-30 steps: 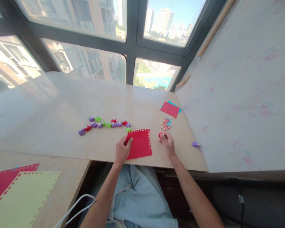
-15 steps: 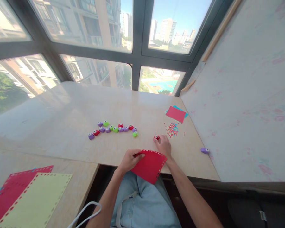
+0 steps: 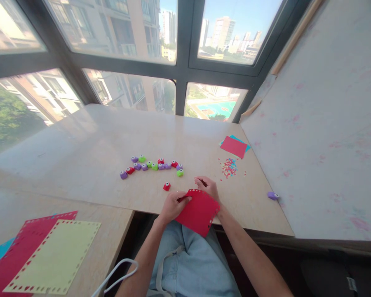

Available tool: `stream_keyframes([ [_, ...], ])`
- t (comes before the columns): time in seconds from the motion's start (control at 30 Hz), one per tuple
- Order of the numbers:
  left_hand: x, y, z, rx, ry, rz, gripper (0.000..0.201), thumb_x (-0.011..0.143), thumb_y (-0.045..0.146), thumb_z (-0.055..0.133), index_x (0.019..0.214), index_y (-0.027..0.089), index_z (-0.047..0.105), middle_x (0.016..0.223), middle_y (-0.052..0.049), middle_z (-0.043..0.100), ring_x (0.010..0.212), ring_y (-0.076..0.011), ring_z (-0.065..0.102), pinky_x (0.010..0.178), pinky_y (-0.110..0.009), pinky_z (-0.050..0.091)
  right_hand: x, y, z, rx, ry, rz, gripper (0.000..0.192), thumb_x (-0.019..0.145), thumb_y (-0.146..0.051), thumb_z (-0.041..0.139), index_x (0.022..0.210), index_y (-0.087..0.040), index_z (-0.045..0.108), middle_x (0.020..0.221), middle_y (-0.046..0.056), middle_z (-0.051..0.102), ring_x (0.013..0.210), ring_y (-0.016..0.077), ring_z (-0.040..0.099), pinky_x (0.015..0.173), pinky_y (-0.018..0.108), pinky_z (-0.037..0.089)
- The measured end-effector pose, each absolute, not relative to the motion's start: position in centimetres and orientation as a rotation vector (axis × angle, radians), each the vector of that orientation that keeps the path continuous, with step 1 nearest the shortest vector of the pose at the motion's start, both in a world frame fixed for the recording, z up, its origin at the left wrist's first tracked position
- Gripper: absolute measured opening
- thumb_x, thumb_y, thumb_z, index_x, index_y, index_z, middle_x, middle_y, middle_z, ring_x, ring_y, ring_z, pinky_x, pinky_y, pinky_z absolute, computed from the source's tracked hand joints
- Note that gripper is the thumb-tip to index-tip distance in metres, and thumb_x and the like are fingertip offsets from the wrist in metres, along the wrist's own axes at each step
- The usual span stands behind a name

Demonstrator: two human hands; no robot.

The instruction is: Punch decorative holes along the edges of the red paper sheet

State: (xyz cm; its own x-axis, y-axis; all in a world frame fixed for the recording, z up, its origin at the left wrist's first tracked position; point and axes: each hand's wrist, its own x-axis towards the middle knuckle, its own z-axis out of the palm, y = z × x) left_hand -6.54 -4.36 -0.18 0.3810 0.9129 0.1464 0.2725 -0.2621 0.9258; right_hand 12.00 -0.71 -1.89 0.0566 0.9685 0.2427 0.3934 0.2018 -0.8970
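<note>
Left hand [image 3: 172, 205] pinches red sheet [image 3: 197, 213] — right hand [image 3: 210, 188] curled beside it, fingers' hold unclear.

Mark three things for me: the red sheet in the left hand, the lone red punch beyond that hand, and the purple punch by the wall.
Red sheet [image 3: 197, 212]: head view, middle of its face.
Red punch [image 3: 166, 187]: head view, its body.
Purple punch [image 3: 271, 195]: head view, its body.

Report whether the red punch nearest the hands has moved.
Yes. The red punch has gone left, farther from the pile of paper dots.
</note>
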Motion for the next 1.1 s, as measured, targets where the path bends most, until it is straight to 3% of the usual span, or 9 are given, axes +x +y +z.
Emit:
stream_keyframes([
  [0.17,-6.5,-4.3,-0.7,1.865,1.400,1.046,0.027,0.091,0.031,0.047,0.077,0.017,0.066,0.072,-0.005,0.066,0.069,-0.0176,0.058,0.068,-0.029,0.044,13.2,-2.0,-1.4,-1.363,-1.410,0.783,0.030,0.086,-0.045,0.058,0.086,-0.018,0.072,0.083,0.006,0.073,0.074,0.0199,0.065,0.069,0.031,0.050],
  [0.23,-6.5,-4.3,-0.9,1.918,1.550,1.118,0.023,0.090,0.029,0.049,0.079,0.018,0.066,0.076,-0.006,0.067,0.075,-0.0200,0.060,0.078,-0.034,0.045,13.8,-2.4,-1.4,-1.374,-1.374,0.762,0.030,0.085,-0.045,0.059,0.085,-0.019,0.072,0.085,0.006,0.073,0.077,0.0206,0.065,0.072,0.032,0.051],
  [0.37,-6.5,-4.3,-1.1,2.008,1.607,1.161,0.017,0.089,0.023,0.050,0.087,0.020,0.067,0.092,-0.007,0.072,0.092,-0.0218,0.064,0.106,-0.046,0.032,14.9,-3.2,-1.4,-1.400,-1.369,0.742,0.030,0.084,-0.046,0.060,0.085,-0.019,0.072,0.080,0.006,0.072,0.072,0.0201,0.064,0.068,0.032,0.052],
  [0.53,-6.5,-4.2,-1.3,1.944,1.604,1.180,0.019,0.088,0.020,0.049,0.089,0.020,0.067,0.098,-0.007,0.072,0.097,-0.0215,0.064,0.111,-0.049,0.028,16.2,-4.0,-1.3,-1.422,-1.367,0.774,0.032,0.084,-0.048,0.060,0.086,-0.018,0.072,0.074,0.005,0.070,0.061,0.0177,0.061,0.059,0.030,0.051],
  [0.63,-6.6,-4.1,-1.3,1.904,1.578,1.202,0.019,0.089,0.025,0.049,0.088,0.020,0.067,0.092,-0.007,0.072,0.091,-0.0211,0.064,0.105,-0.044,0.036,17.4,-4.4,-1.5,-1.431,-1.326,0.763,0.033,0.082,-0.049,0.062,0.086,-0.018,0.072,0.073,0.005,0.070,0.060,0.0179,0.062,0.058,0.030,0.051],
  [0.73,-6.8,-4.1,-1.2,1.835,1.611,1.180,0.023,0.088,0.034,0.050,0.083,0.019,0.067,0.084,-0.008,0.069,0.086,-0.0224,0.063,0.085,-0.037,0.048,19.5,-4.9,-1.8,-1.464,-1.256,0.674,0.033,0.082,-0.048,0.062,0.088,-0.017,0.071,0.075,0.006,0.070,0.065,0.0195,0.064,0.060,0.031,0.052],
  [0.83,-7.0,-4.1,-1.1,1.807,1.617,1.120,0.029,0.089,0.040,0.048,0.082,0.018,0.066,0.079,-0.006,0.067,0.072,-0.0195,0.060,0.070,-0.031,0.046,22.5,-5.9,-2.0,-1.536,-1.207,0.487,0.033,0.084,-0.048,0.060,0.090,-0.017,0.071,0.080,0.008,0.071,0.070,0.0209,0.065,0.064,0.033,0.052],
  [1.1,-7.2,-3.8,-0.6,1.841,1.681,1.053,0.032,0.085,0.047,0.051,0.080,0.019,0.065,0.072,-0.003,0.066,0.068,-0.0186,0.058,0.062,-0.027,0.042,31.8,-9.5,-1.9,-1.784,-1.009,-0.147,0.038,0.089,-0.046,0.049,0.096,-0.015,0.070,0.091,0.012,0.072,0.077,0.0221,0.063,0.072,0.034,0.049],
])
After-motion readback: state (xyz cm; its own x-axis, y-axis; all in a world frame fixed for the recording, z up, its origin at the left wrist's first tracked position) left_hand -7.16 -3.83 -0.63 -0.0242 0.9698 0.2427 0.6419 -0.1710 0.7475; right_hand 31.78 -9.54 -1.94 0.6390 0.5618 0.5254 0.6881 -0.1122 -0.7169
